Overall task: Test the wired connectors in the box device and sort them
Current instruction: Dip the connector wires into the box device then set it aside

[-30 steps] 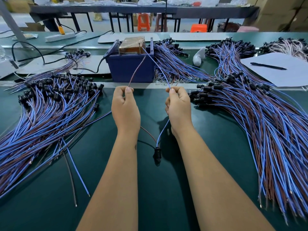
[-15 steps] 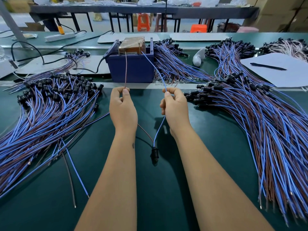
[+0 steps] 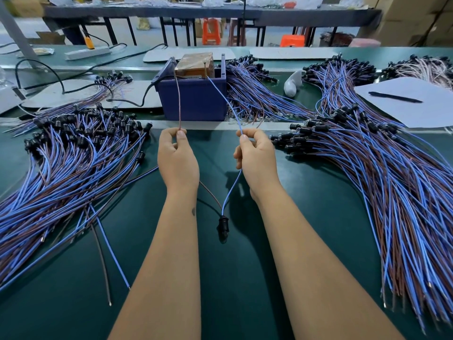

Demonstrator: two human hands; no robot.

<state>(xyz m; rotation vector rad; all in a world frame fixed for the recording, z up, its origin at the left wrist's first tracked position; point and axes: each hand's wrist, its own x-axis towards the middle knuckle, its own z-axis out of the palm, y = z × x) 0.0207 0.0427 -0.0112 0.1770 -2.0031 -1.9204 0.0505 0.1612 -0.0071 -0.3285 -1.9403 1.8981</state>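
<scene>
On the far left of the green bench (image 3: 245, 290), a broad heap of tested-looking wired connectors (image 3: 61, 168) fans out: thin blue and brown insulated leads ending in small black plastic caps. Just right of it, the left hand (image 3: 177, 158) pinches a brown lead (image 3: 179, 99) between thumb and forefinger, its bare tip reaching up to the top of the blue box device (image 3: 193, 96), a square plastic bin holding a brown block wrapped in glossy tape. The right hand (image 3: 257, 158) pinches the matching blue lead (image 3: 225, 96) the same way, its tip at the block's other side. Both leads droop back between the forearms to one black connector (image 3: 222, 225) hanging just above the bench. This appears to be the testing step itself. Next would likely come lifting both tips away and laying the piece on the proper heap. Farther right lies another large heap (image 3: 392, 180), then white paper (image 3: 416, 114) with a black pen (image 3: 396, 97).
</scene>
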